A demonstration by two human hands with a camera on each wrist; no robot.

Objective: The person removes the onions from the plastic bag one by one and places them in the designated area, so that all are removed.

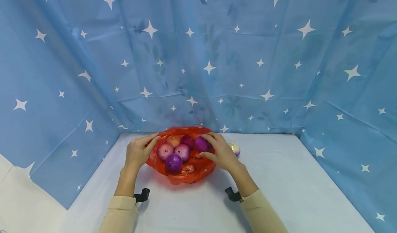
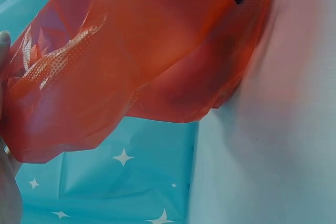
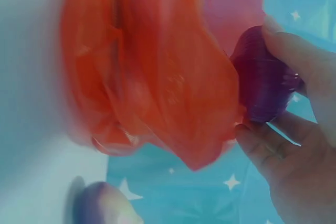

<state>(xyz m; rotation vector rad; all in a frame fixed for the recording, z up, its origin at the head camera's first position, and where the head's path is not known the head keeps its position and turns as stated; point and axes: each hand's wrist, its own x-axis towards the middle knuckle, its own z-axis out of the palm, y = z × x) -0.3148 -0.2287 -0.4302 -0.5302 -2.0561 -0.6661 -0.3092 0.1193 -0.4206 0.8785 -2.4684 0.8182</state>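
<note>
An orange-red plastic bag (image 1: 203, 172) with dark print sits wide open on the table, its mouth facing me. Inside lie several red onions (image 1: 182, 152), pink to deep purple, and an orange-yellow round one (image 1: 173, 141) at the back. My left hand (image 1: 136, 152) pinches the bag's left rim between thumb and fingers. At the right side of the mouth, my right hand (image 1: 224, 153) grips a dark purple onion (image 3: 261, 77) between thumb and fingertips. The bag's edge overlaps that onion in the right wrist view.
A white-and-purple round vegetable (image 1: 234, 149) lies on the table just right of the bag, behind my right hand. The white tablecloth (image 1: 186, 212) runs back to a blue curtain (image 1: 198, 71) with white stars, which also closes off both sides.
</note>
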